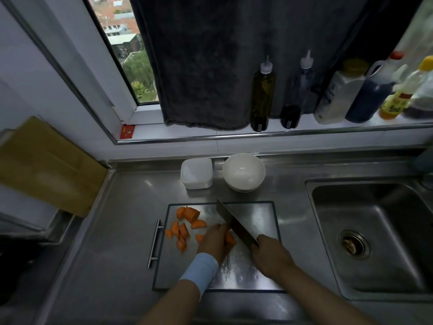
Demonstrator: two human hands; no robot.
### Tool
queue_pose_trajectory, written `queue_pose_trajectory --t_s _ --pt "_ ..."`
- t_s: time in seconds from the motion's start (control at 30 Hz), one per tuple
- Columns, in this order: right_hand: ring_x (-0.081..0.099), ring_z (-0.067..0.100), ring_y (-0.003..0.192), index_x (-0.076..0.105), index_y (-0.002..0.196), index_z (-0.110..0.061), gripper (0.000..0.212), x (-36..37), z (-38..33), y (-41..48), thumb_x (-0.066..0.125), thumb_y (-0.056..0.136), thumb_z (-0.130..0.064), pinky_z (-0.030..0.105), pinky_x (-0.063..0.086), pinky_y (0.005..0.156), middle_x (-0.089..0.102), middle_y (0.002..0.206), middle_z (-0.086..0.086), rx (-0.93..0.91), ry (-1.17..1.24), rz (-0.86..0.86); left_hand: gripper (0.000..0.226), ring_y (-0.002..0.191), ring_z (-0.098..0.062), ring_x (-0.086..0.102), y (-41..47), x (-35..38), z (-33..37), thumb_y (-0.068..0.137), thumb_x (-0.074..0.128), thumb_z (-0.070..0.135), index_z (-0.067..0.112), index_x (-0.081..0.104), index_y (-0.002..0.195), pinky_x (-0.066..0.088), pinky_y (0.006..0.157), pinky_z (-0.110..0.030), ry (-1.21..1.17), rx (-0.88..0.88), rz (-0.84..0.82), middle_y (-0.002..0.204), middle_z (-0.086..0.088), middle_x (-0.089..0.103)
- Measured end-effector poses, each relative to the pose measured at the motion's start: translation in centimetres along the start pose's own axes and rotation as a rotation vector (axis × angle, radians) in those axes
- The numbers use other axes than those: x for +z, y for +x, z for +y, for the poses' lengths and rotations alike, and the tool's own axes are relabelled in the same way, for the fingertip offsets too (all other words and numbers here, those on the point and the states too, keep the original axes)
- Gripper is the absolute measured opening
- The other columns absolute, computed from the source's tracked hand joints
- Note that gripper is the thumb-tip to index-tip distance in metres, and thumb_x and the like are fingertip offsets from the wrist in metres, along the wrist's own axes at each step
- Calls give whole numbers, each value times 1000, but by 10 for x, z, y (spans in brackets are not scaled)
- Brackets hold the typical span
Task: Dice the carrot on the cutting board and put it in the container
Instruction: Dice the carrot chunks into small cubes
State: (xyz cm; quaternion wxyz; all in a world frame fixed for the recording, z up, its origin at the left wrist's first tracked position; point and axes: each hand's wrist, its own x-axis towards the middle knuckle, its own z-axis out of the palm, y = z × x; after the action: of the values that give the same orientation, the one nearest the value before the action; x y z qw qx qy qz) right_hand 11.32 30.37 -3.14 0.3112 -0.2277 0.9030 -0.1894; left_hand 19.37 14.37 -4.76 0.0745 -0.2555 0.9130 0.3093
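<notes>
Forearms come in from the bottom edge, and the left one wears a pale blue wristband point(199, 269). The left hand point(214, 240) lies on the metal cutting board point(257, 275), with its fingers curled down and closed on a carrot piece point(230, 239); only a small orange part shows between the fingers and the blade. The right hand point(269, 253) is clamped around the handle of a cleaver point(234, 222). The wide dark blade points away and to the left, and it stands just beside the held piece, on its right side. I cannot tell if the edge touches the board.

Left of the left hand, more cut carrot chunks point(180, 232) lie loose on the board, some touching each other. A bigger carrot chunk point(188, 213) rests near the far left corner of the board. The board has a bar handle point(154, 243) on its left side and lies on a steel desk point(112, 231). A sink point(375, 235) with a round drain is at the right.

Behind the board stand a white square container point(196, 173) and, just to its right, a white bowl point(243, 172); both look empty. Farther away, a sill point(187, 131) carries several bottles point(262, 95) and jugs, with a dark cloth point(210, 66) hanging over the window. A wooden board point(44, 165) leans at the left wall.
</notes>
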Motion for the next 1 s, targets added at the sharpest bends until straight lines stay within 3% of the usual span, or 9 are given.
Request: queue_pose_trajectory --t_s 0.17,0.23,0.4,0.5,0.63,0.77,0.87,1.0 --pt "53 14 68 42 73 -26 26 0 6 -6 44 98 -33 23 32 50 50 73 -8 46 19 -8 32 99 -5 49 -3 7 -7 84 64 16 18 58 115 28 85 -2 -47 123 33 117 7 47" --pt "53 12 66 43 75 -25 25 0 3 -7 44 98 -33 23 31 49 53 75 -7 63 25 -17 25 98 -3 50 -2 8 -18 85 63 12 19 64 109 29 86 1 -55 169 30 118 7 48" --pt "60 16 71 51 86 -21 19 5 -10 -13 43 97 -33 26 39 53 61 82 -2 100 39 -32 17 97 -16 60 7 15 -36 89 61 13 15 73 100 34 87 -7 13 322 37 109 -3 62" --pt "56 11 66 48 83 -24 18 8 -16 -19 43 98 -32 20 34 50 57 76 -6 97 26 -33 18 102 -15 57 8 17 -42 92 57 18 15 71 103 32 84 -1 50 390 80 109 0 62" --pt "48 6 61 43 84 -28 18 10 -25 -25 43 100 -35 18 31 50 49 70 -10 107 -3 4 16 96 -17 63 9 20 -49 81 68 11 17 76 94 43 87 -15 30 422 84 104 0 68" --pt "56 15 71 47 90 -25 16 11 -32 -29 43 100 -37 26 42 62 56 78 -6 117 -31 12 15 86 -13 63 13 23 -54 76 72 17 23 76 89 55 72 -25 32 530 104 97 4 68" --pt "63 20 80 46 91 -24 17 11 -38 -33 42 101 -38 29 47 67 65 90 1 115 -62 36 34 81 -18 66 17 24 -53 60 85 7 25 74 86 58 64 -37 125 535 111 92 4 68" --pt "65 25 86 49 97 -20 20 9 -45 -40 41 99 -38 31 48 70 67 95 5 125 -144 70 25 90 -13 62 22 30 -61 68 72 10 20 76 90 55 77 -24 -21 664 152 95 1 70"
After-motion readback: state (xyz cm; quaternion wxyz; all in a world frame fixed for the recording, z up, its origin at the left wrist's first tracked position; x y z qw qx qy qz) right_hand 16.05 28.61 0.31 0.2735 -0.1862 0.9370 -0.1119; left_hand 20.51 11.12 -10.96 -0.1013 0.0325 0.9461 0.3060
